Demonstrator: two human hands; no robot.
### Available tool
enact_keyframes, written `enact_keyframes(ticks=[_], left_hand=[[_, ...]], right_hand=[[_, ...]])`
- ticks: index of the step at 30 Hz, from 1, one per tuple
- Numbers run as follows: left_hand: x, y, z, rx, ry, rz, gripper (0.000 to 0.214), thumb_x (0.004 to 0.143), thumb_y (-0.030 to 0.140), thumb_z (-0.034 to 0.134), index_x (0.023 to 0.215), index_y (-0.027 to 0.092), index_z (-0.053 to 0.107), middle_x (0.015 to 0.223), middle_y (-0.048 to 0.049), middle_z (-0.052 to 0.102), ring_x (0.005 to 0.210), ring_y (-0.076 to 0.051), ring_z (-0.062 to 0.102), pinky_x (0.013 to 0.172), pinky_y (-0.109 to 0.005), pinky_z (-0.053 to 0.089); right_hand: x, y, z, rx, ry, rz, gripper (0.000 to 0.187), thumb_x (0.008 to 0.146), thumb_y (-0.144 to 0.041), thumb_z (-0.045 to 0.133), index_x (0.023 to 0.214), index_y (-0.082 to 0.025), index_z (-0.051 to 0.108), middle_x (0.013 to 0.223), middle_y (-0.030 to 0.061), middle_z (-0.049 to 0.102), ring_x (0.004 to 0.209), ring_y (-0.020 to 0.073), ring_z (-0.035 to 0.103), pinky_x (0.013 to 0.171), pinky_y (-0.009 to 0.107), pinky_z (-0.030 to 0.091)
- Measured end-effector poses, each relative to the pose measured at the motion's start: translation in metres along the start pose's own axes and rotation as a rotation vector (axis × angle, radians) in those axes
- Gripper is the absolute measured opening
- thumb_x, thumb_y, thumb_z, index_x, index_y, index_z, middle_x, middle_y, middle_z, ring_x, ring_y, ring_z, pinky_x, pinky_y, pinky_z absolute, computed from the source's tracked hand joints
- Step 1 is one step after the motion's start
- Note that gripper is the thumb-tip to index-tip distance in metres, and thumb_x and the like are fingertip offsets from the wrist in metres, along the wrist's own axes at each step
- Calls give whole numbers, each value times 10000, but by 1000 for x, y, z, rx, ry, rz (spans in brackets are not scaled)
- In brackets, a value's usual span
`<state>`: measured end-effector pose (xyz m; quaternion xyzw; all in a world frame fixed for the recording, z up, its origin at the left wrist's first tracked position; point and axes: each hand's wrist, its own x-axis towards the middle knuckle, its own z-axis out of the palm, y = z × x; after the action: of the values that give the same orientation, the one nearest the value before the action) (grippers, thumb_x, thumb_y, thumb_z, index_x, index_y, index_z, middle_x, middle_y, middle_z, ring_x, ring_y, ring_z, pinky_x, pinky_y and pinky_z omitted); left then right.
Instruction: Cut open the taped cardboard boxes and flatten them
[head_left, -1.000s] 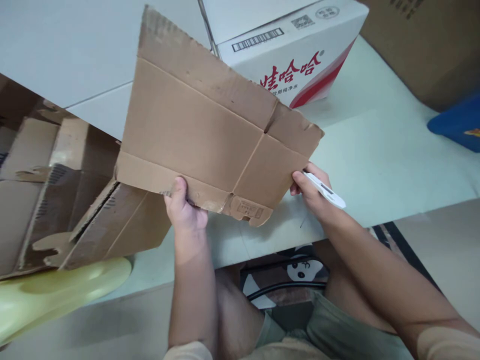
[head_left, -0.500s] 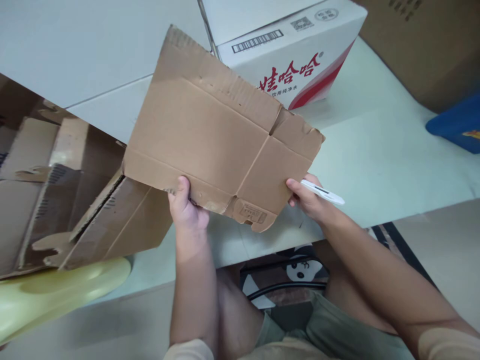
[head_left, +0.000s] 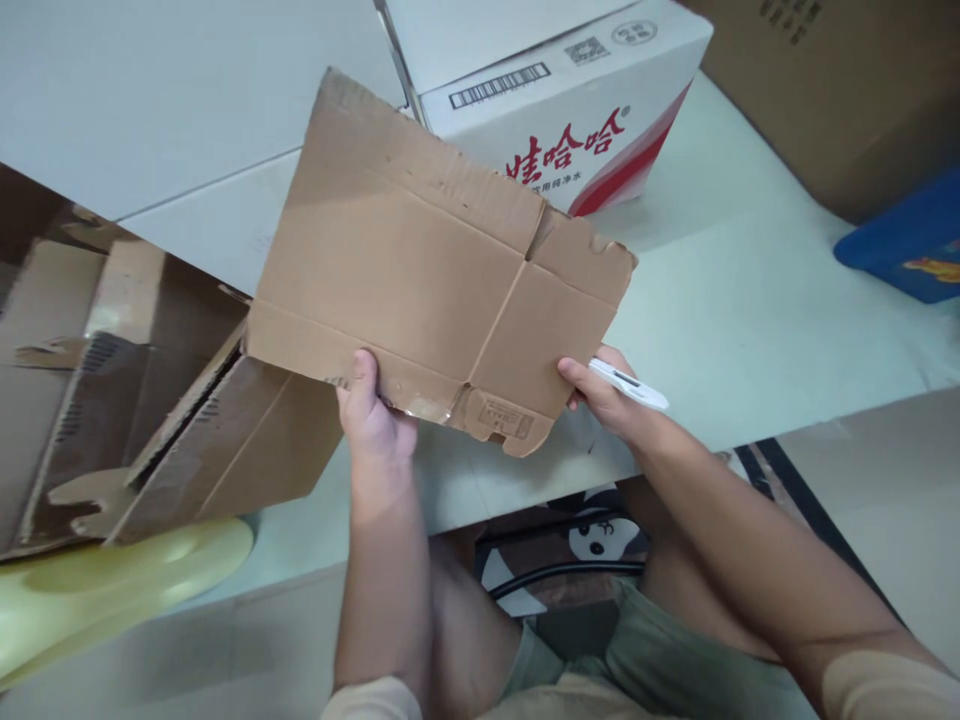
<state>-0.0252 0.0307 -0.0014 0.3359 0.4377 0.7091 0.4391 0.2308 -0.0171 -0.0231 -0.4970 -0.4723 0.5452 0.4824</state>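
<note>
A creased brown cardboard piece [head_left: 390, 265], with torn edges and a small printed patch near its lower corner, is held tilted above the table. My left hand [head_left: 375, 415] grips its lower left edge, thumb on the face and fingers behind. At the lower right edge, my right hand [head_left: 604, 390] pinches the cardboard between thumb and fingers. A slim white box cutter [head_left: 628, 384] with a dark slot is also tucked in my right hand, pointing away to the right. The fingers behind the cardboard are hidden.
Behind stands a white carton [head_left: 555, 140] with red lettering. Folded cardboard boxes [head_left: 210, 440] lean at the left above a pale yellow plastic object [head_left: 187, 560]. A blue container [head_left: 900, 240] and a large brown box [head_left: 847, 100] are on the right of the pale green table [head_left: 720, 330].
The view has shifted slightly, so most things sit a little further left. The cardboard has tilted slightly in my hands, and both hands keep their hold.
</note>
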Motion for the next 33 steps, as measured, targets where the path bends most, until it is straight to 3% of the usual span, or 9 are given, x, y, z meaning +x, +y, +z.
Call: enact_keyframes(ticks=[5,9,12,15,18,22,26,29,33], left_hand=[[-1,4,3,-44,-125,-82,534,777,692,831,1078,255,776,1285,-59,784,1432,-298,606,1193,-404,537],[-2,1,8,-44,-94,-57,509,762,685,846,1017,251,773,1226,-57,800,1392,-294,636,1151,-379,562],[-5,-3,15,-30,-67,-60,465,764,639,856,989,244,761,1192,-49,804,1347,-274,664,1107,-336,576],[-10,-4,22,-76,-162,-81,396,828,612,770,1030,272,741,1087,-28,809,1210,-245,734,1023,-327,609],[-11,-1,23,-173,-284,-204,369,845,605,707,1116,354,709,1026,17,811,938,-208,797,790,-318,655],[-7,-1,18,-212,-329,-303,386,803,586,730,1092,331,718,982,10,831,748,-194,798,649,-292,643],[-8,-2,21,-245,-320,-359,328,796,555,706,967,276,731,758,13,804,623,-174,764,606,-271,635],[-14,3,29,-280,-286,-413,281,879,517,615,899,254,712,682,10,774,565,-158,731,570,-259,617],[-21,11,37,-305,-265,-453,331,963,513,549,843,231,676,615,0,718,523,-162,697,543,-267,600]], right_hand=[[-2,-8,4,2,-78,-34,617,788,-822,695,672,-230,565,540,-8,558,489,133,540,481,293,451],[-6,-5,7,64,-115,6,574,783,-769,740,691,-228,572,555,-19,564,478,122,533,473,285,440],[-7,-2,3,111,-57,58,569,811,-742,731,676,-223,539,494,-57,479,426,83,442,428,249,349],[-5,-2,-8,268,90,108,588,731,-760,788,732,-217,564,525,-84,456,390,44,331,373,229,260],[-2,-4,-21,346,292,38,633,630,-775,846,804,-226,584,581,-89,486,379,35,322,336,220,259],[2,-6,-36,207,710,-236,576,739,-788,743,808,-252,542,654,-44,557,406,83,470,343,253,398],[5,-11,-57,127,1042,-363,487,811,-705,696,874,-259,508,771,-15,648,438,95,560,382,257,476],[7,-16,-84,105,1173,-421,407,890,-623,627,959,-253,473,864,-21,670,439,68,554,389,222,456],[0,-12,-119,13,1231,-355,248,1002,-482,509,998,-242,444,787,-39,635,507,87,628,475,218,509]])
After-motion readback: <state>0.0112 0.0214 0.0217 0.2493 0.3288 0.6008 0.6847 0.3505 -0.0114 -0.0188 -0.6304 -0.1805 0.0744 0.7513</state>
